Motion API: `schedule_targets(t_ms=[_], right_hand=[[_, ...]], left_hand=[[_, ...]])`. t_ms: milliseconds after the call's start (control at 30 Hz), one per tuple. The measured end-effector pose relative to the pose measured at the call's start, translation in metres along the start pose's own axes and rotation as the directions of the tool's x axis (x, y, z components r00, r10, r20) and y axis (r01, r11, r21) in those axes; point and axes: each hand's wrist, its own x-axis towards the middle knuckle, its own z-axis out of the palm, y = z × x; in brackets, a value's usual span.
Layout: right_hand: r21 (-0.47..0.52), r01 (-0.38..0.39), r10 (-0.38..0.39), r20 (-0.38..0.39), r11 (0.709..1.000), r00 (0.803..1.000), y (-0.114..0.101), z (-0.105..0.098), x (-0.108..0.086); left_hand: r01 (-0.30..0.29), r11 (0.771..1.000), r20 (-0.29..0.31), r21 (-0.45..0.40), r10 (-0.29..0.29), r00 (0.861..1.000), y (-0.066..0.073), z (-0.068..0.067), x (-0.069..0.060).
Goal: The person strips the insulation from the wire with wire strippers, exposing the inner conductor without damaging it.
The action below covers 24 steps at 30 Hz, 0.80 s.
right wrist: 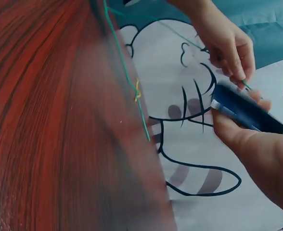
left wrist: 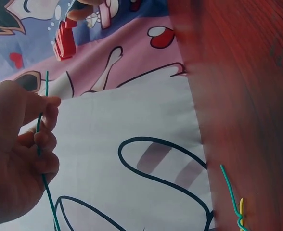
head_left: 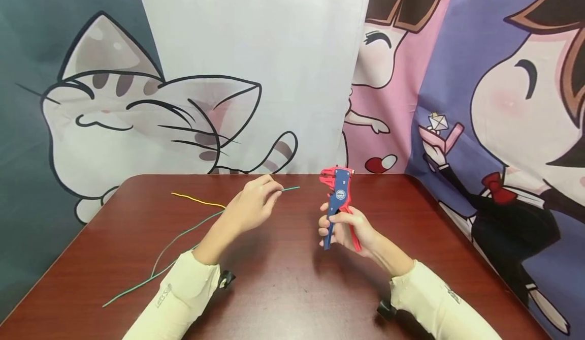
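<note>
My left hand (head_left: pixel 252 205) pinches a thin green wire (head_left: pixel 291 188) between thumb and fingertips, and a short end sticks out to the right. In the left wrist view the rest of that green wire (left wrist: pixel 46 188) runs down across the fingers. A wire stripper (head_left: pixel 339 192) with a blue body and red jaws stands upright in my right hand (head_left: pixel 356 226), which grips its blue and red handles. Its jaws point left and sit apart from the wire end. Seen from the right wrist, the blue handle (right wrist: pixel 250 110) hides part of the fingers.
A yellow wire (head_left: pixel 196 199) lies on the brown table (head_left: pixel 292 289) left of my left hand. It is twisted with a green wire, as the left wrist view shows. More green wire (head_left: pixel 128 291) trails toward the table's left front. A cartoon-printed cloth (head_left: pixel 274 50) hangs behind the table.
</note>
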Motion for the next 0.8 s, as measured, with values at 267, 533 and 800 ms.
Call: schedule_targets(t_ms=[267,533,800], right_hand=[[-0.059,0.012,-0.005,0.114,0.998,0.993,-0.001,-0.0057,0.0012],[-0.11,0.027,-0.008,0.17,0.994,0.985,0.0024,-0.0038,0.0017],[-0.129,0.077,-0.051,0.197,0.989,0.979,0.0053,-0.0006,0.0033]], left_hand=[[0.003,1.0,-0.006,-0.023,-0.003,1.0,-0.0005,-0.0016,0.0007],[0.066,0.997,0.018,0.035,-0.067,0.998,0.001,-0.0014,0.0004],[0.039,0.995,-0.009,-0.093,-0.039,0.999,0.0006,-0.0001,0.0019]])
